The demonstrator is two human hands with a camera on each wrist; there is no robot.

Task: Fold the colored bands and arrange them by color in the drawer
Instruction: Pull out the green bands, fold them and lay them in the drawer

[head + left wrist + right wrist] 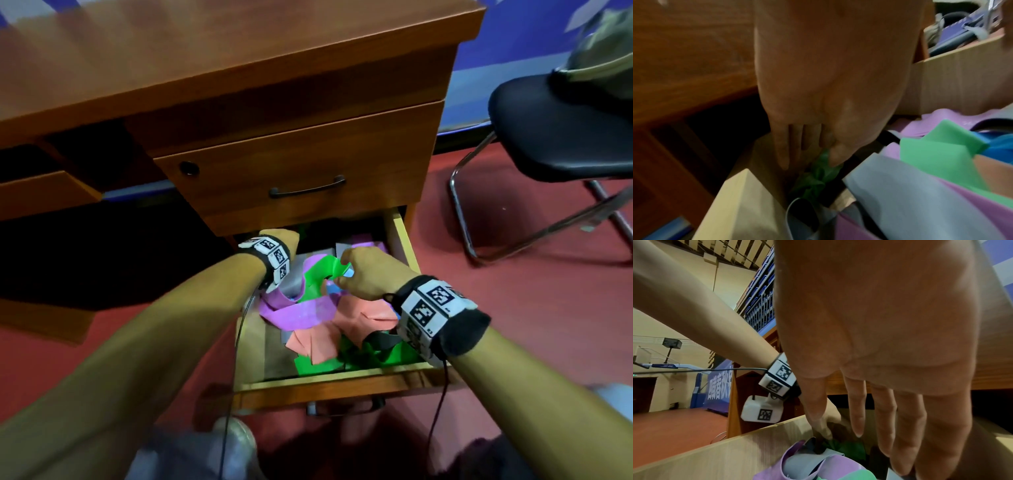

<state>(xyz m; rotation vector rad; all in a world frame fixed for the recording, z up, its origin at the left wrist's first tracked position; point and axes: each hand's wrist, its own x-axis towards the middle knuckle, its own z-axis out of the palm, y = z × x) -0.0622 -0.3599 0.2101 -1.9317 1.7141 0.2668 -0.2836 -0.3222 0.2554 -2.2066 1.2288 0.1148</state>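
The lower drawer point(329, 380) is pulled out and holds a tangle of bands: purple point(298, 313), light green point(320, 277), salmon point(346, 325), black point(382, 341), darker green point(376, 356). My left hand point(807, 160) reaches into the back left corner under the upper drawer, fingers straight, thumb tip touching a crumpled green band point(816, 180) beside a grey band point(890, 186). My right hand point(344, 272) hovers over the pile with the light green band's end between thumb and forefinger. In the right wrist view its fingers point(858, 426) hang straight and apart from the thumb.
The shut upper drawer point(306, 188) overhangs the back of the open one and hides my left fingertips in the head view. A black chair point(561, 137) stands to the right on the red floor. Cables run from both wristbands.
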